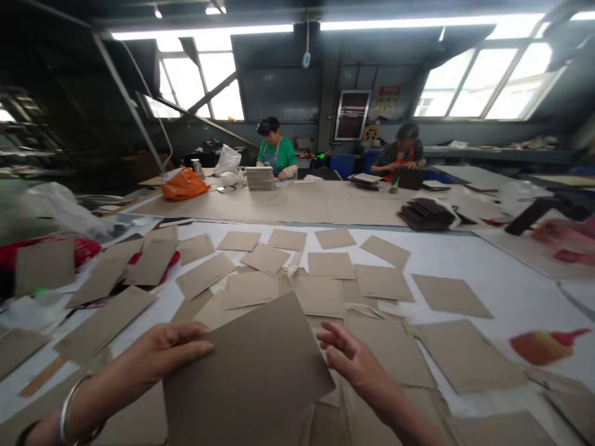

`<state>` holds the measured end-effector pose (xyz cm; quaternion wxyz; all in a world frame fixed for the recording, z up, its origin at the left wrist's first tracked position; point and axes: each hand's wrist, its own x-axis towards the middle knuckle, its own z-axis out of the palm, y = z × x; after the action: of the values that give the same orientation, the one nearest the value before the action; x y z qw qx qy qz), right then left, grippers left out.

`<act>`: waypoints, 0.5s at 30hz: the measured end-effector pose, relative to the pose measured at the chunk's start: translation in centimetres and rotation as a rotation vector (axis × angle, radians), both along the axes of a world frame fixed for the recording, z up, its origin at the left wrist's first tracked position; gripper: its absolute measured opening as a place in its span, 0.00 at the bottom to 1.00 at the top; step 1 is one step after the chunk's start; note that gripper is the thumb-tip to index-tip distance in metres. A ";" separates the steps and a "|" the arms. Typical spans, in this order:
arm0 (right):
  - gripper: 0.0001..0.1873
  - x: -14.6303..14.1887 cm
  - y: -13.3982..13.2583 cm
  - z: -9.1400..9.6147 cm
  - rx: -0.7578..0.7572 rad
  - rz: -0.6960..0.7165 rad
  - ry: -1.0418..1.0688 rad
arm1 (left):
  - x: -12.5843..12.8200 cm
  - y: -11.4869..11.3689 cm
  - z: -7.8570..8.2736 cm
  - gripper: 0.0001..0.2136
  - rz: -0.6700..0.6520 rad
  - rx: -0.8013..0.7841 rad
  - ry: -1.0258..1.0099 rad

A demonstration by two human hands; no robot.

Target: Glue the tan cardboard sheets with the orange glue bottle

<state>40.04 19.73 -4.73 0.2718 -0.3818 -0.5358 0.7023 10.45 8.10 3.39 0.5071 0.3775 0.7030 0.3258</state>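
My left hand point(174, 353) grips a square grey-brown cardboard sheet point(251, 371) by its left edge, thumb on the near face. The sheet is held up and tilted above the table, its lower edge running out of view. My right hand point(346, 353) is beside the sheet's right edge with its fingers partly spread; whether a fingertip touches the edge I cannot tell. Beyond the held sheet, several similar cardboard sheets point(331, 265) lie scattered, some overlapping. A silver bracelet point(69, 409) circles my left wrist.
A yellow squeeze bottle point(542, 347) with a red nozzle lies at right on the white tabletop point(465, 260). At left are clear plastic point(69, 207) and an orange bag point(185, 184). Two people point(281, 155) work at the far table, near a stack of dark pieces point(425, 214).
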 end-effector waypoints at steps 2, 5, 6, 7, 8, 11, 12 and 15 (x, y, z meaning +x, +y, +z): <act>0.33 0.3 -0.9 0.0 -0.109 0.078 0.168 | 2.6 2.7 0.1 0.21 -0.039 0.001 0.019; 0.25 2.7 -1.5 -0.6 -0.133 -0.016 0.327 | 5.4 5.4 -0.6 0.25 0.145 0.174 0.142; 0.24 3.9 -1.5 -1.0 -0.126 -0.097 0.343 | 6.2 6.0 -1.4 0.27 0.239 0.231 0.157; 0.23 5.2 -1.3 -1.3 -0.133 -0.182 0.354 | 7.2 6.4 -2.5 0.29 0.326 0.267 0.138; 0.22 6.5 -1.0 -1.8 -0.158 -0.264 0.366 | 8.3 6.6 -4.0 0.31 0.399 0.276 0.090; 0.22 9.8 -0.5 -2.9 -0.279 -0.519 0.435 | 13.8 6.7 -9.6 0.35 0.540 0.245 -0.215; 0.23 10.6 -0.5 -3.2 -0.328 -0.610 0.459 | 16.3 6.5 -11.5 0.35 0.533 0.188 -0.310; 0.27 11.4 -1.2 -4.2 -0.449 -0.796 0.516 | 23.9 5.8 -15.4 0.33 0.406 0.093 -0.483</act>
<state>51.40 18.48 -8.90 0.5522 -0.4195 -0.1009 0.7134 34.36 13.94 -12.05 0.5660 0.1639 0.6078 0.5323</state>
